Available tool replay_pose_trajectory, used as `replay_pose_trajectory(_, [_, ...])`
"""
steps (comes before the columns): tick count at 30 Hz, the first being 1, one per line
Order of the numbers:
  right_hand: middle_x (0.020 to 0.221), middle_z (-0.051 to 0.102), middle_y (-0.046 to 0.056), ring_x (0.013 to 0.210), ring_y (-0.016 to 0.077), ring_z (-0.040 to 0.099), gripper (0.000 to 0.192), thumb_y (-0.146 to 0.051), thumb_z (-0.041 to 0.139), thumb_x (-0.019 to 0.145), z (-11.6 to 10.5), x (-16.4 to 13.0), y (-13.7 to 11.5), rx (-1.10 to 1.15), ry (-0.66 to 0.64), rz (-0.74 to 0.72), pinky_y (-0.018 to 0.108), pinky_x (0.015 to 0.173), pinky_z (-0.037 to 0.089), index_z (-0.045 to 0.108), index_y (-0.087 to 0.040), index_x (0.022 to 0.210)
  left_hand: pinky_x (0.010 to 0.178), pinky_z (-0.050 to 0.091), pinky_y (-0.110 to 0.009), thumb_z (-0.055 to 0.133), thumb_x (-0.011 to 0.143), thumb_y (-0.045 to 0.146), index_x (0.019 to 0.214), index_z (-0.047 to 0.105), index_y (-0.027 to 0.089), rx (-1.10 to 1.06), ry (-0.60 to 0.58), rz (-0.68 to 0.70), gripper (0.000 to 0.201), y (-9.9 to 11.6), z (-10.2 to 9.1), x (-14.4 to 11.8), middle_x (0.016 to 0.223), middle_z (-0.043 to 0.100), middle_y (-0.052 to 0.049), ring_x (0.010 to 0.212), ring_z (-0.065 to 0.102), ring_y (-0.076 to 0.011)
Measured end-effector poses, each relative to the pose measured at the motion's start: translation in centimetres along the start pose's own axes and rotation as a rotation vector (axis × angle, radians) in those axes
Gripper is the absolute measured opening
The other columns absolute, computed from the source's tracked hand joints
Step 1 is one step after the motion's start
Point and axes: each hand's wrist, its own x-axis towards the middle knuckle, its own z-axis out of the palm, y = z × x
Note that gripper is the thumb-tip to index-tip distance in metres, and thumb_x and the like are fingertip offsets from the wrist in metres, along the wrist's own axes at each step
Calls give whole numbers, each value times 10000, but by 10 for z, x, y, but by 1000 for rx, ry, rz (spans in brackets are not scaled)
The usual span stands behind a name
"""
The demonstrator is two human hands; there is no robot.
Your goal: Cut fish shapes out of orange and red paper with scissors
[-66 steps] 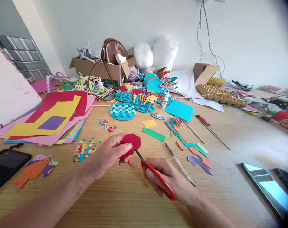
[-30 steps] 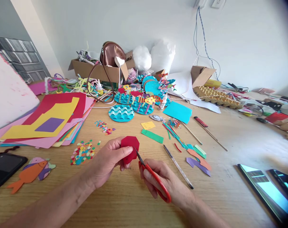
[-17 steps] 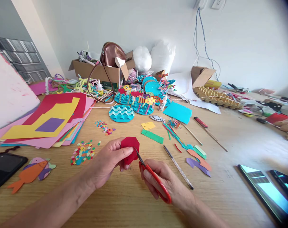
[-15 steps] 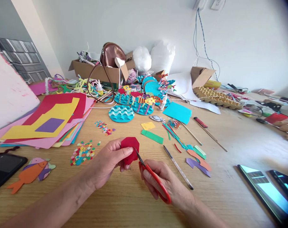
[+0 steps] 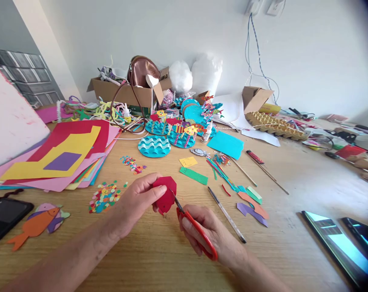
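Note:
A small piece of red paper (image 5: 168, 190), with a cut lower edge and a dark dot near it, is pinched between the thumb and fingers of my left hand (image 5: 146, 194). My right hand (image 5: 202, 229) is wrapped round the red handles of a pair of scissors (image 5: 206, 239). The blades reach the paper's right side, with their tips over it. To the right of the scissors lies a pen (image 5: 226, 215). Left of my left forearm are confetti dots (image 5: 105, 196) and cut paper fish (image 5: 38, 221) in orange and purple.
Stacked coloured sheets (image 5: 77, 142) lie at the left, with a phone (image 5: 10, 215) in front. Behind are blue wavy discs (image 5: 154, 146), a glue bottle (image 5: 207, 133) and a cardboard box (image 5: 120, 91). Paper scraps (image 5: 251, 209) and another phone (image 5: 332, 239) lie at the right.
My left hand has turned the red paper slightly and changed its hold; the fingers below no longer cover its lower edge. The scissors stay at its right side. The view has shifted slightly.

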Motion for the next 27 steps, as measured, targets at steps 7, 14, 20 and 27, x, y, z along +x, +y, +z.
replay_pose_trajectory(7, [424,377,-79,349,50,327,508,-670,478,733,1,1,-2,12,-2,5,175,342,213,402,-185,604,493,354,-202,542,776,294,739,565,160,4,6,-14,142,0,4,-1,591,543,21,519,432,-93])
replay_pose_trajectory(14, [434,366,-82,349,47,328,512,-677,469,732,1,1,-2,20,3,8,175,345,220,389,-188,605,471,360,-191,560,762,288,753,576,156,-80,27,-64,134,2,9,-3,602,570,13,514,440,-88])
replay_pose_trajectory(20, [430,356,-85,343,43,313,499,-655,477,749,1,1,-2,43,-2,-1,179,346,206,379,-188,600,477,369,-193,577,757,278,759,591,153,-157,26,-96,126,2,10,-4,624,591,3,533,465,-92])
replay_pose_trajectory(27, [424,354,-87,336,41,310,502,-658,485,739,1,1,-3,37,5,-1,176,338,205,384,-188,595,477,364,-196,571,763,275,775,596,156,-165,13,-100,122,2,8,-3,633,599,3,537,483,-95])
